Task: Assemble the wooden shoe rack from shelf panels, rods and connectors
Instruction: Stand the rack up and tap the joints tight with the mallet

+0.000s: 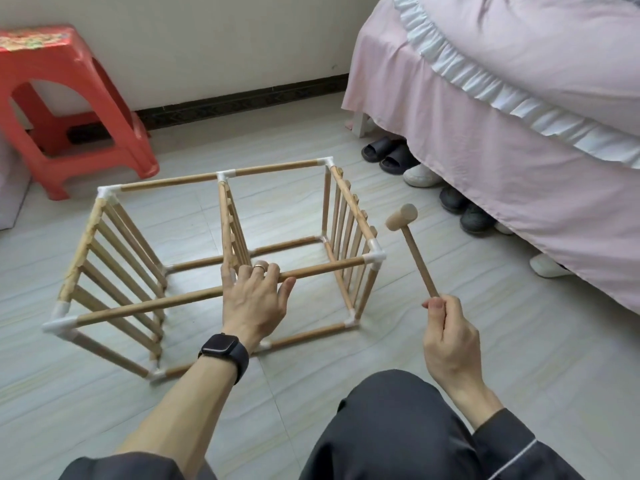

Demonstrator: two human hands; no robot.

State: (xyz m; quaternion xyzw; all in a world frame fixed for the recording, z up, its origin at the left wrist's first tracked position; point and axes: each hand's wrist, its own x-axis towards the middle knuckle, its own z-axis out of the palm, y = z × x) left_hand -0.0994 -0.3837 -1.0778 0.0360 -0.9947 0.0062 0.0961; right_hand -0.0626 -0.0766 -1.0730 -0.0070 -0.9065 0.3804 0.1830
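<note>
Steadying the rack (230, 230) with the left hand (254, 296), the person sits over it on the floor (311, 375), where it lies on its side with three slatted panels standing up like walls and rods running between white connectors (375, 258). The left fingers (261, 271) curl over the near top rod (322, 270) right where the middle panel meets it, thumb beside the rod, which looks meant to brace the frame against a blow. The right hand (446, 336) grips a wooden mallet (417, 252) at the very end of its handle, fingers wrapped round it, head raised just beside the near right corner connector; that joint seems the likely target, the long hold giving swing. The joints in view look seated, so the work appears close to finished. A red stool (62, 98) stands beyond the rack on the left, well apart. The bed (519, 116) sits near on the right, shoes (420, 174) lined under its edge, leaving little room for the mallet's arc on that side.
</note>
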